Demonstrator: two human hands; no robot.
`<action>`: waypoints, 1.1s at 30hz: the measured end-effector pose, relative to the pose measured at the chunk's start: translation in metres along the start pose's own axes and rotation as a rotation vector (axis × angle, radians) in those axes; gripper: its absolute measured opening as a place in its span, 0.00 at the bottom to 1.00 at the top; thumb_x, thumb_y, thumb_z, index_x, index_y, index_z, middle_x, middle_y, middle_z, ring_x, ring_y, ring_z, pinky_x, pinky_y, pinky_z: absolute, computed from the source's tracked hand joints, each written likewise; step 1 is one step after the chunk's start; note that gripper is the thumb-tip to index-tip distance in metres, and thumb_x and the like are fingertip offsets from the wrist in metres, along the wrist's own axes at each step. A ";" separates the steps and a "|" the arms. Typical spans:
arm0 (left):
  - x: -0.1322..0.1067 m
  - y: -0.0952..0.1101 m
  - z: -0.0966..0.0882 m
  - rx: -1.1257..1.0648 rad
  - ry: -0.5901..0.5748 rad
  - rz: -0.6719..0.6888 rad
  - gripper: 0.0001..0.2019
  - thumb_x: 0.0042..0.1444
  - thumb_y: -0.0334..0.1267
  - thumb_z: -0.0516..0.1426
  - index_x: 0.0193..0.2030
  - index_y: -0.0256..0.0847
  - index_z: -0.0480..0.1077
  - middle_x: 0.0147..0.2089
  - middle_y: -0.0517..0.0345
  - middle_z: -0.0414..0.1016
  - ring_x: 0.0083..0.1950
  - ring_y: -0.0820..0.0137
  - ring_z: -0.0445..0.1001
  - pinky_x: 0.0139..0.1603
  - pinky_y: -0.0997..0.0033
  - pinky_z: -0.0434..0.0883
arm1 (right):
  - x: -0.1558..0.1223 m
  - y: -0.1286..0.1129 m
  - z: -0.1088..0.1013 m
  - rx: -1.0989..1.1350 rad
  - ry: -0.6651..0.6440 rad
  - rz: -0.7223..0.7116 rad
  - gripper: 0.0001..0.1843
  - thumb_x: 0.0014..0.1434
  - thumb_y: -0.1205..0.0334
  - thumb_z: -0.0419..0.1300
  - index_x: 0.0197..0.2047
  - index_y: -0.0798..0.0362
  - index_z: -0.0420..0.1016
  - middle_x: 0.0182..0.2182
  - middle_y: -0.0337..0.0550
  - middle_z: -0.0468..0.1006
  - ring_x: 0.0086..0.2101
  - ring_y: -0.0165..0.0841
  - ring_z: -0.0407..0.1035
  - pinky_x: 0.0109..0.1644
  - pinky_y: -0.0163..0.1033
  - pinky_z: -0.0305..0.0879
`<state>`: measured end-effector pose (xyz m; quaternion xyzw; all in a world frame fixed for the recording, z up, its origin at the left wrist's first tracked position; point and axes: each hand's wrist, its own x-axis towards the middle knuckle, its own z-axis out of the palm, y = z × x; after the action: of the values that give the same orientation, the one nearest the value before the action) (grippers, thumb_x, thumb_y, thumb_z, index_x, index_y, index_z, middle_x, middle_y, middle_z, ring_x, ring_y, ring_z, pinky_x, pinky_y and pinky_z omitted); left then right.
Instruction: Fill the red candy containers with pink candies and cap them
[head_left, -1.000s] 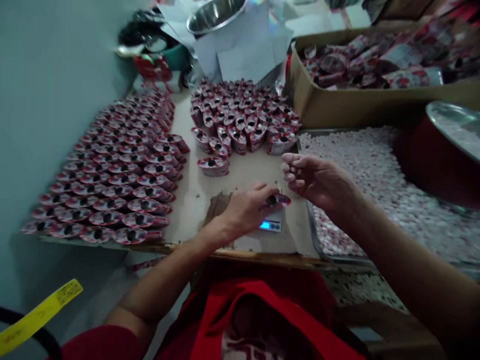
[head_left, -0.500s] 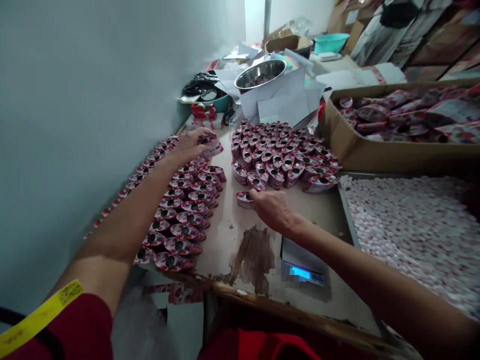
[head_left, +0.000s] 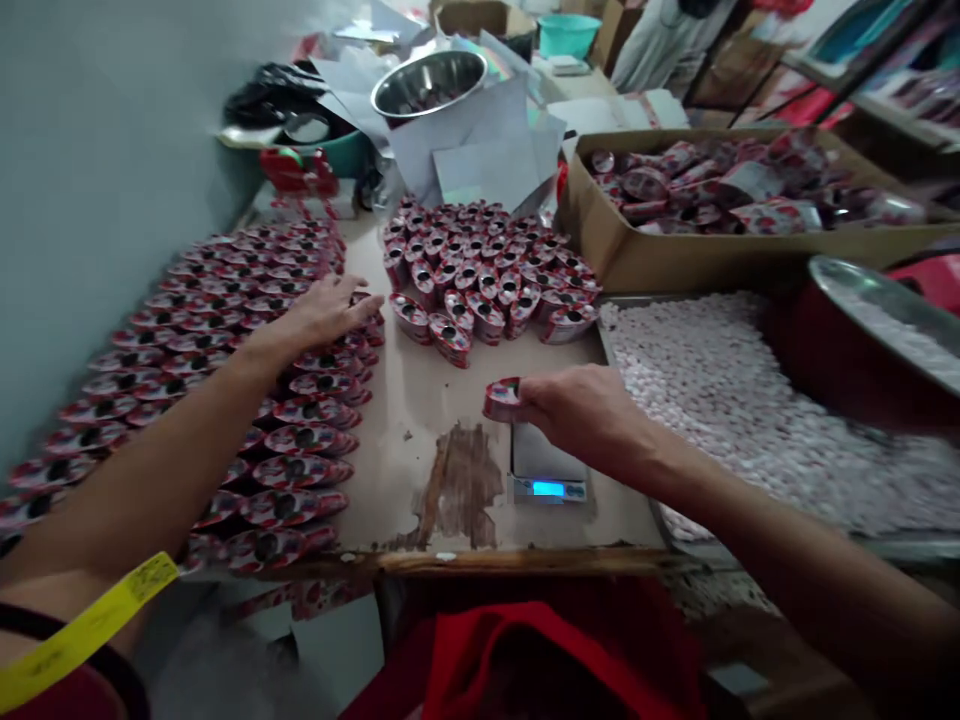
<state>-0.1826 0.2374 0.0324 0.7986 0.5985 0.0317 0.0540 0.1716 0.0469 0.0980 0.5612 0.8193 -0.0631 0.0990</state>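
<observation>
My right hand [head_left: 574, 400] pinches a small red-and-white printed pouch [head_left: 501, 398] with an open top. It holds the pouch by its right end, just over the back left corner of a small digital scale [head_left: 551, 460] with a lit blue display. My left hand [head_left: 326, 308] lies over the right edge of the packed rows of pouches [head_left: 304, 440] on the left. Its fingers are apart, and the thumb and fingertips lie around the end of one pouch [head_left: 369, 304]. A second cluster of open-topped pouches [head_left: 480, 275] stands upright at mid-table.
A tray of small white pieces [head_left: 675, 400] lies at right, with a large bowl [head_left: 862, 350] resting in it. Behind is a cardboard box [head_left: 622, 250] full of pouches. A steel bowl [head_left: 386, 95], paper sheets [head_left: 480, 150] and a red tape dispenser [head_left: 300, 172] stand farther back.
My right hand has drawn a pouch away from the mid-table cluster, toward the scale. My left hand stays at the left rows, its fingers now more spread. The view has shifted right.
</observation>
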 end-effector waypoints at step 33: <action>-0.180 0.225 0.040 -0.477 0.133 0.166 0.31 0.59 0.40 0.72 0.68 0.42 0.72 0.65 0.46 0.80 0.63 0.55 0.80 0.68 0.53 0.76 | -0.049 0.086 0.018 1.695 -0.110 0.300 0.14 0.62 0.55 0.76 0.37 0.58 0.84 0.29 0.42 0.82 0.22 0.22 0.69 0.26 0.26 0.71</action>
<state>-0.0147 0.0001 0.0229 0.8058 0.5090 0.2287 0.1983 0.2705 0.0291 0.0923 0.5441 0.4072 -0.6665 -0.3064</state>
